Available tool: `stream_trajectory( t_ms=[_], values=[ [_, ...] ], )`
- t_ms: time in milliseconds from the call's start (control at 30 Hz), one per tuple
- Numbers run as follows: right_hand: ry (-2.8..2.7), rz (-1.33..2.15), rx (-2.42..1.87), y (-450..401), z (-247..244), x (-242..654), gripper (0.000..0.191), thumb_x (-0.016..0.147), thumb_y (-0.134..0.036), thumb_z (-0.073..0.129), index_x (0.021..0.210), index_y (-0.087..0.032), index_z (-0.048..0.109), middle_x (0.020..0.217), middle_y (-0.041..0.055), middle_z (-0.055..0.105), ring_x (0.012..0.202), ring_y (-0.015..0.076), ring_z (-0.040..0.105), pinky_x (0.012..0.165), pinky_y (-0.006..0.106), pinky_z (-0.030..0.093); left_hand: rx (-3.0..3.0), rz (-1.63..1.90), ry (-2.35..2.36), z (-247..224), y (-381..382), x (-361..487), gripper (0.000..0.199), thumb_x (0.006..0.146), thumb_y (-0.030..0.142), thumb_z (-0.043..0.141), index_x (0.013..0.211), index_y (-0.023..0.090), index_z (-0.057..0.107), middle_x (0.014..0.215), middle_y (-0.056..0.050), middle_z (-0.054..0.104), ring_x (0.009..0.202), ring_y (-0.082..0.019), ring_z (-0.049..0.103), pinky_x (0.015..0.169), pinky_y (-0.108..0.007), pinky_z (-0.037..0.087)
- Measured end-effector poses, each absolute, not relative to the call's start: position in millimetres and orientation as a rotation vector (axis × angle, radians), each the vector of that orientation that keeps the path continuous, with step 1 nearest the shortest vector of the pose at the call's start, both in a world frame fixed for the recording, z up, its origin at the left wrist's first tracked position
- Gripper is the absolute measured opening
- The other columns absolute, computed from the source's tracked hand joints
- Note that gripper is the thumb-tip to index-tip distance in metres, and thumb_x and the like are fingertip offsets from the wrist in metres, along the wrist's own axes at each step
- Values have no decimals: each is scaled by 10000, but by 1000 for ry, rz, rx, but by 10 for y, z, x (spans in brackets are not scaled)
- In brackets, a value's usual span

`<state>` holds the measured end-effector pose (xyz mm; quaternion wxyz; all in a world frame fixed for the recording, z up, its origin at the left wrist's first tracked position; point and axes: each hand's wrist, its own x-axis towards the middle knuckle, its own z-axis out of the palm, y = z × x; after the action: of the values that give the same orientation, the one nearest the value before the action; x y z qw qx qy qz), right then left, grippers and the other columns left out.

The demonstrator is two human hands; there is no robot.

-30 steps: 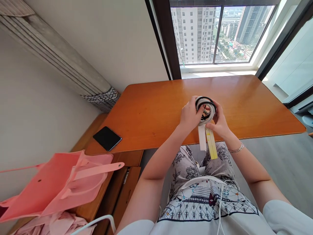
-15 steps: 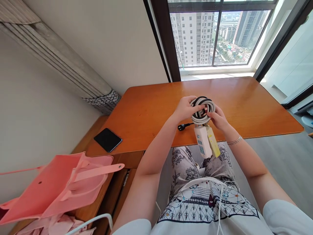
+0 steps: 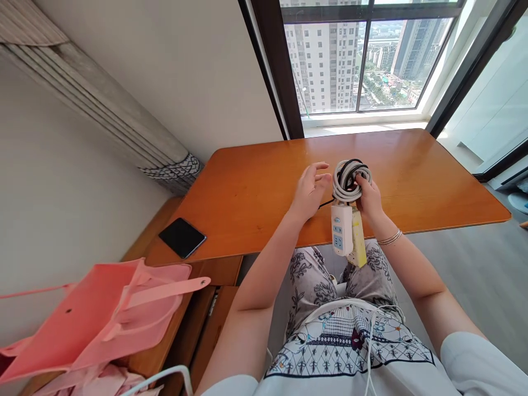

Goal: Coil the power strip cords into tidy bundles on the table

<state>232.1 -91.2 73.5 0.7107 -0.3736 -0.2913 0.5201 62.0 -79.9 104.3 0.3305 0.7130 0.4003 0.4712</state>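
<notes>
My right hand [image 3: 370, 197] grips a coil of white and black power cords [image 3: 340, 186] by its right side, above the table's near edge. Two power strips hang below the coil: a white one [image 3: 342, 234] with blue sockets and a yellowish one [image 3: 358, 242] beside it. Just left of the coil, my left hand [image 3: 310, 190] is apart from it, fingers loosely spread and holding nothing. A short stretch of black cord [image 3: 326, 203] runs from the coil toward my left hand, which hides its end.
The wooden table [image 3: 256, 192] carries a dark smartphone [image 3: 182, 237] on its left. At lower left, a pink bag [image 3: 103, 313] lies open near a white cable [image 3: 165, 373]. A window [image 3: 367, 66] and a gathered curtain [image 3: 124, 110] stand beyond.
My left hand has let go of the coil and moved slightly left. My right hand has shifted the coil a little to the right, with the power strips swinging along.
</notes>
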Motion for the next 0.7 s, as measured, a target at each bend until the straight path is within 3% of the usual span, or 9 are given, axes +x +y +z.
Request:
stream_trajectory(
  t_ms=[133,300,400,533,600,700],
  values=[
    [-506,1202,-780,-865,735,2405,239,735,-364,796,829,-212,636,707,-41,691,768,188,708,744,344,627,1853,1005,1009,734,-826,512,420,962,498,481,1232,208,622,1333,-110,684,1270,-266,627,1093,-417,484],
    [-473,1322,-704,-853,806,2432,227,803,-392,736,868,-201,633,718,-9,705,746,203,728,747,379,659,1913,708,952,460,-811,510,522,856,313,601,1368,209,595,1492,-116,601,1398,-295,537,1213,-471,384],
    [-494,1342,-682,-835,874,2435,205,861,-405,662,857,-204,619,737,19,718,779,233,746,770,420,668,1878,698,920,391,-767,545,438,829,341,671,1248,215,680,1348,-116,698,1278,-315,616,1146,-486,442],
    [-499,1268,-650,-715,903,2500,206,895,-410,586,847,-211,617,776,42,739,837,248,752,822,441,663,1546,757,812,334,-766,658,359,772,446,751,1048,217,744,1111,-92,774,1040,-281,703,911,-399,558],
    [-472,1218,-629,-602,870,2551,205,899,-405,559,850,-216,624,787,40,743,827,230,745,825,422,660,1279,783,740,328,-817,736,415,720,467,787,1047,215,744,1089,-93,779,1009,-275,719,846,-374,567],
    [-385,1109,-633,-405,777,2603,190,891,-387,536,829,-227,617,777,21,734,797,194,735,792,368,657,936,727,577,374,-921,823,504,690,521,753,1073,193,740,1107,-134,778,1081,-340,719,863,-437,579]
  ],
)
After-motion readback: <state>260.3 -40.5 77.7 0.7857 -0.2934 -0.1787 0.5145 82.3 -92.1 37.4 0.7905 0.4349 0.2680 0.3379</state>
